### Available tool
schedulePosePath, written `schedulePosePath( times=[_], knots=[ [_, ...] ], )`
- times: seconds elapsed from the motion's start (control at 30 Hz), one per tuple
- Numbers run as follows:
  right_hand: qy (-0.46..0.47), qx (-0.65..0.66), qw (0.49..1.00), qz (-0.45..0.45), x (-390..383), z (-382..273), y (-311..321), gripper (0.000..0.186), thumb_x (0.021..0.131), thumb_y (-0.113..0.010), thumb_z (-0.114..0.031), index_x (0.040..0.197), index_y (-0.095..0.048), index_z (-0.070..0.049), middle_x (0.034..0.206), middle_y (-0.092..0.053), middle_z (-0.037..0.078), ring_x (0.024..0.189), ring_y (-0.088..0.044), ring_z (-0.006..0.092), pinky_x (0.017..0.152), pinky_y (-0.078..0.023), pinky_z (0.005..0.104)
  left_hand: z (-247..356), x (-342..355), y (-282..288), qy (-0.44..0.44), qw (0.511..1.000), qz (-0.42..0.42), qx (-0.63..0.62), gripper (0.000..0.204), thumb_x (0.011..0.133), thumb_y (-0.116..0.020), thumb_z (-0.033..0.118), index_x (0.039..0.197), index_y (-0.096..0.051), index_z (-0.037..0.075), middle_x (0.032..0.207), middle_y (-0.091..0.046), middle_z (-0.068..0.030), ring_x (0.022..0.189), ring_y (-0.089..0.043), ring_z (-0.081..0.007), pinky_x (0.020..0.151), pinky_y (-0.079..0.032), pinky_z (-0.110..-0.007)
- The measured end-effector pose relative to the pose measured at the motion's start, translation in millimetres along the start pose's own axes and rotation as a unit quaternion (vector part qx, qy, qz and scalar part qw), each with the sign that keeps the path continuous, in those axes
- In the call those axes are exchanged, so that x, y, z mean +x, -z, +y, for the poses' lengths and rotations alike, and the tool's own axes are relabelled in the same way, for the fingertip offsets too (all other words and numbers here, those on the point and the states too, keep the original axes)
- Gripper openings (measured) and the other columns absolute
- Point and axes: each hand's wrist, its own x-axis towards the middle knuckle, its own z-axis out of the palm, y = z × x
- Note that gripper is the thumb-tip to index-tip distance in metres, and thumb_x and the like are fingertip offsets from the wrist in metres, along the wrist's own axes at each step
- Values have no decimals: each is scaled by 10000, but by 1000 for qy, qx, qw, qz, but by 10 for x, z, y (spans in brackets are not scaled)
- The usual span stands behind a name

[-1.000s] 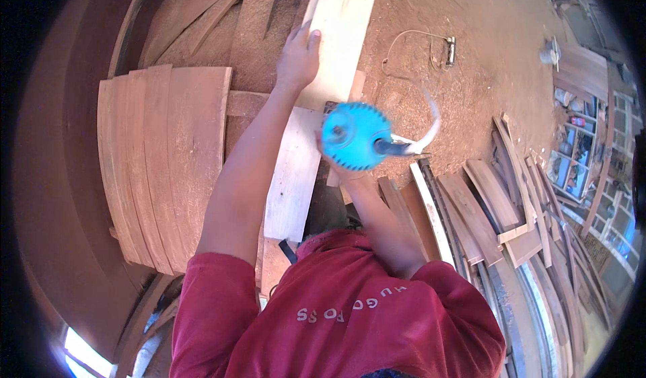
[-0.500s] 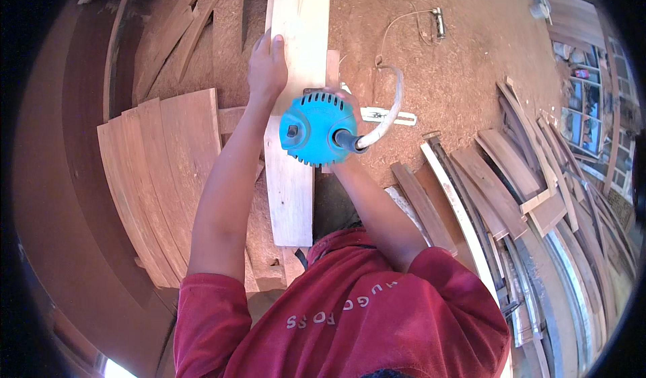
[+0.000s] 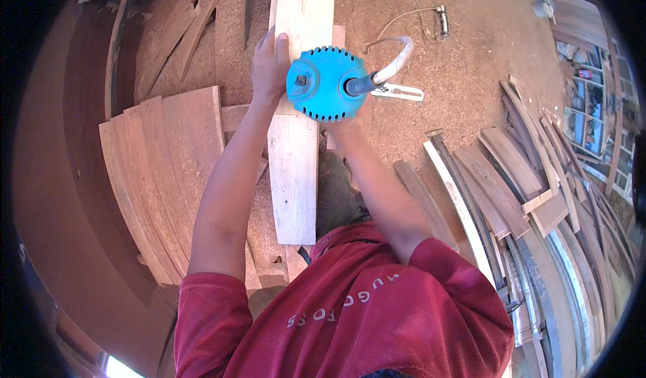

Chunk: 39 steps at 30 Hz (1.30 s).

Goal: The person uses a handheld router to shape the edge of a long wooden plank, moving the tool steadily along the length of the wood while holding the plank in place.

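Observation:
A long pale board (image 3: 294, 176) runs away from me, lengthwise in front of my body. On top of it is a blue router (image 3: 328, 85) with a vented round cap, a cord rising from its right side and a slotted metal guide (image 3: 404, 93) sticking out to the right. My left hand (image 3: 270, 68) grips the board's left edge, just left of the router; some of its fingers are hidden over the side. My right hand (image 3: 344, 126) is on the router from beneath its cap, which hides most of its fingers.
Wide reddish planks (image 3: 168, 169) lie to my left. Stacked boards and strips (image 3: 498, 183) fill the right side. A small cylindrical tool with a cord (image 3: 442, 21) lies on the sawdust-covered ground (image 3: 390, 21) ahead. Shelves with clutter (image 3: 585, 109) stand at far right.
The router and my right hand have slid away from me along the board. My left hand stays at about the same place on the board's left edge.

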Motion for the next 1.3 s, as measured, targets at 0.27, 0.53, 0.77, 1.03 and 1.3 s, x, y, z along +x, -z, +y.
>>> schedulePosePath(
  times=[0.27,0.53,0.77,1.03,1.3],
  knots=[
    [75,-11,995,64,460,-25,-192,941,535,-1019,-501,1238,-619,-23,1026,-704,165,876,-720,352,773,-581,442,-267,-26,-71,15,993,11,-117,476,1098,-451,362,1396,-609,27,1295,-655,-262,1244,-606,-435,1056,-473,-510],
    [59,65,993,85,800,46,-303,937,506,-1004,-565,1194,-650,-37,970,-709,133,792,-723,309,702,-583,403,-90,-39,0,8,999,-14,33,499,1114,-462,373,1430,-583,6,1342,-632,-279,1287,-581,-456,1086,-464,-508],
    [40,31,999,14,1022,71,-326,928,601,-985,-322,1353,-532,-20,1091,-715,132,923,-737,255,794,-612,373,61,-44,23,17,994,6,103,570,1107,-455,417,1481,-546,-4,1449,-579,-285,1372,-531,-447,1145,-430,-500],
    [81,5,993,82,1274,230,-526,843,608,-980,-401,1236,-587,0,964,-730,134,820,-746,273,717,-606,391,131,-63,16,6,995,21,97,542,1099,-461,406,1471,-559,24,1412,-601,-272,1335,-552,-446,1113,-448,-506],
    [-45,12,998,52,1453,237,-657,722,626,-948,-341,1203,-651,-27,957,-754,171,827,-751,352,741,-600,459,61,-34,16,8,996,28,88,508,1101,-455,401,1452,-584,57,1381,-619,-254,1307,-573,-431,1093,-463,-505]
  ],
)
